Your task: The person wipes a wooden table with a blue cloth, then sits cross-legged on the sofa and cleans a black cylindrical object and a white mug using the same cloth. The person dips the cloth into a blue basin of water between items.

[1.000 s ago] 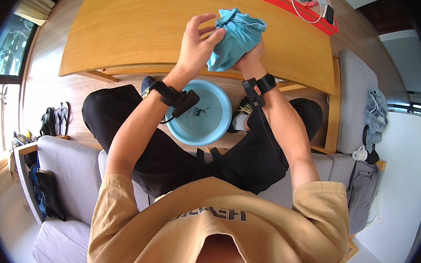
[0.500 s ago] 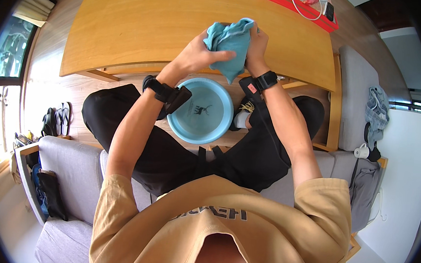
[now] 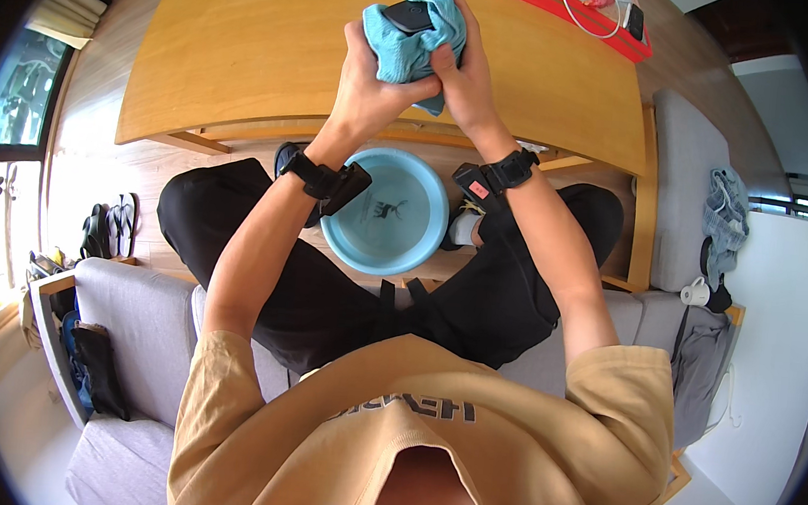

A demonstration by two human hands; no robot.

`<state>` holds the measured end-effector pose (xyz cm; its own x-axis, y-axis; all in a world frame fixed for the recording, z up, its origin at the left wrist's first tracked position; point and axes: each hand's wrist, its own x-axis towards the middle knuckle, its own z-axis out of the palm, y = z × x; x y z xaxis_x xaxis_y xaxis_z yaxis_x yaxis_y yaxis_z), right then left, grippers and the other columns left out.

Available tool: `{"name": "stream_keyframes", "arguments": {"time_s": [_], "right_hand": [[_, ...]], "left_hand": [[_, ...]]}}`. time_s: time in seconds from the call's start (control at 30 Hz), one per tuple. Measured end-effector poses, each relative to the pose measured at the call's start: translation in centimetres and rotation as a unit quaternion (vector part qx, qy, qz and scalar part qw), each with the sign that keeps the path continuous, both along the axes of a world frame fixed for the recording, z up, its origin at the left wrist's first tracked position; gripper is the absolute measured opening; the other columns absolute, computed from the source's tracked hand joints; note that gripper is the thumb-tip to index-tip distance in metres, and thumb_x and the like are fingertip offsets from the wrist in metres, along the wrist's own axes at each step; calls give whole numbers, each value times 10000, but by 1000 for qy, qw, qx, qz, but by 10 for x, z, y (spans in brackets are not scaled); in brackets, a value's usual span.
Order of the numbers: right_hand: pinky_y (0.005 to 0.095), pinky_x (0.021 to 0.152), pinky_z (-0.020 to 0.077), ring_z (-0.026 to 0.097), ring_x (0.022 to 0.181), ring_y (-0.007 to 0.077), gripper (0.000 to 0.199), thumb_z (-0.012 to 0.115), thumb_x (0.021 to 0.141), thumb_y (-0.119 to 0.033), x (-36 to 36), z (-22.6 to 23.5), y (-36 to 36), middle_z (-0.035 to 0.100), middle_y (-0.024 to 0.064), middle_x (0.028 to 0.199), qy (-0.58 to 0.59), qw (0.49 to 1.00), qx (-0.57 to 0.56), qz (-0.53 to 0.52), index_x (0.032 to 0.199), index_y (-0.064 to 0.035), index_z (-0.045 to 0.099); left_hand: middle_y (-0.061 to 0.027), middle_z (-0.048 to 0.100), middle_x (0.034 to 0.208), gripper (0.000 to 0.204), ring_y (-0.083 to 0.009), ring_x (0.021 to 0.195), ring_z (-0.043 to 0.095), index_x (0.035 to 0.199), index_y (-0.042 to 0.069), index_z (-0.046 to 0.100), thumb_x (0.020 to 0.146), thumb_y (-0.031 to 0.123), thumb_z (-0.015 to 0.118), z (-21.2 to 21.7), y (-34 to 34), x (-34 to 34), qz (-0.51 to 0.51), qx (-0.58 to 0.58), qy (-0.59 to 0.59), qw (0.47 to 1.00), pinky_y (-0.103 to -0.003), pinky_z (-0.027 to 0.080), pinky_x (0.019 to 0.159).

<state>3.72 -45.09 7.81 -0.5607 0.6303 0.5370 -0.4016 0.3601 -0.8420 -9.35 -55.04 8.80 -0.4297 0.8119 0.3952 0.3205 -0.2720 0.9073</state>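
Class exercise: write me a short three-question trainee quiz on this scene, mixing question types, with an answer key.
1. True or false: both hands grip the cloth.
2. Where is the basin? A) on the table B) on the floor between the feet C) on the sofa
3. What dark thing sits in the cloth?

Key: 1 true: left hand and right hand clasp it. 2 B. 3 A small black device, wrapped by the cloth.

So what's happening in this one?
A seated person holds a teal cloth in both hands over a wooden table. The left hand and right hand press it around a small dark object, which shows at the top of the bundle. A light blue basin sits on the floor between the legs. A red tray lies at the table's far side.
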Motion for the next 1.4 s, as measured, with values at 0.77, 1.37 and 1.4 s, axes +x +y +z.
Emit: {"name": "stream_keyframes", "arguments": {"time_s": [0.77, 1.37, 1.4], "right_hand": [[418, 845, 622, 738, 974, 256, 372, 476, 1157, -322, 20, -18, 41, 750, 130, 1111, 115, 883, -446, -92, 1186, -29, 703], [647, 1188, 422, 575, 1394, 406, 549, 429, 1107, -464, 118, 11, 136, 638, 152, 1498, 283, 827, -436, 213, 1501, -122, 599], [667, 1205, 399, 554, 1420, 435, 551, 414, 1123, -430, 116, 15, 132, 607, 176, 1541, 323, 758, -416, 384, 1524, -87, 571]], "left_hand": [[-123, 708, 1296, 767, -223, 1147, 707, 1400, 6, 573, 811, 287, 975, 2, -6, 15, -184, -87, -345, 916, -376, 597, 1000], [-119, 668, 1282, 1046, -217, 1144, 676, 1482, 34, 468, 619, 209, 1033, 18, -9, 2, -77, 26, -109, 991, -386, 590, 997], [-119, 669, 1279, 1046, -217, 1144, 676, 1484, 34, 465, 622, 206, 1033, 18, -10, 3, -78, 24, -118, 990, -387, 590, 999]]}}
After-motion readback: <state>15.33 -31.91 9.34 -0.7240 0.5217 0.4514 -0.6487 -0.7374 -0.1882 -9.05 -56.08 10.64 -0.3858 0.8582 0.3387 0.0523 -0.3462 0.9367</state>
